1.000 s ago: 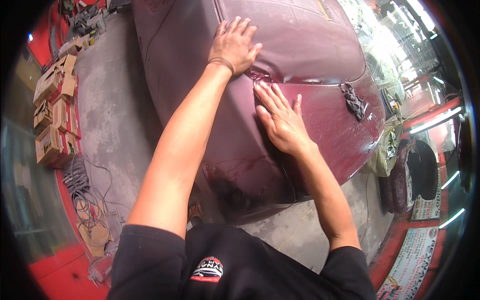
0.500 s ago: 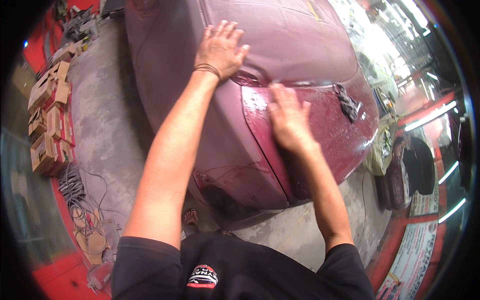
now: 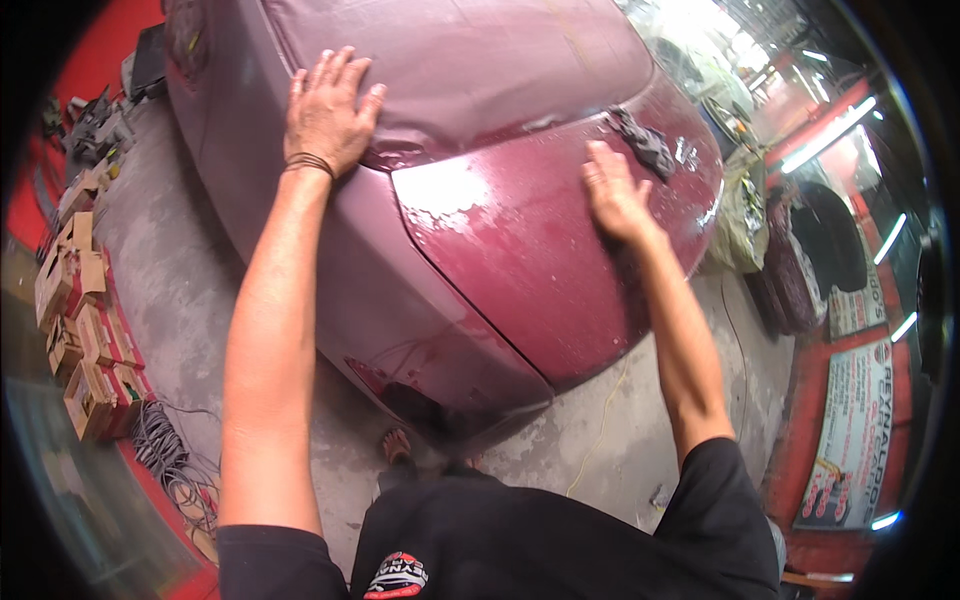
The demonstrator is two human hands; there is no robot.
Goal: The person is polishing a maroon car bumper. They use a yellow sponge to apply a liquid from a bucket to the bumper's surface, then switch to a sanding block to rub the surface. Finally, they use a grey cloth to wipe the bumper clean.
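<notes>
A maroon car (image 3: 400,270) fills the middle of the view. Most of its body looks dull, while one broad panel (image 3: 515,255) shines wet with droplets. My left hand (image 3: 330,120) lies flat with fingers spread on the dull surface near the panel's upper left corner. Over the right part of the wet panel is my right hand (image 3: 614,195), palm down with its fingers stretched out and nothing visible in it. Whether that palm presses on the paint is hidden. A crumpled dark grey cloth (image 3: 643,145) rests on the car just beyond my right fingertips.
Open cardboard boxes (image 3: 85,330) line the left side, with a coiled grey cable (image 3: 165,450) on the floor nearby. Plastic sheeting (image 3: 740,210) and a dark, wrapped bulky item (image 3: 795,260) stand on the right. A thin yellow cord (image 3: 598,430) crosses the concrete floor.
My right hand has slid rightward across the wet panel, from near its left edge toward the cloth. My left hand stays by the same corner. The whole view has shifted.
</notes>
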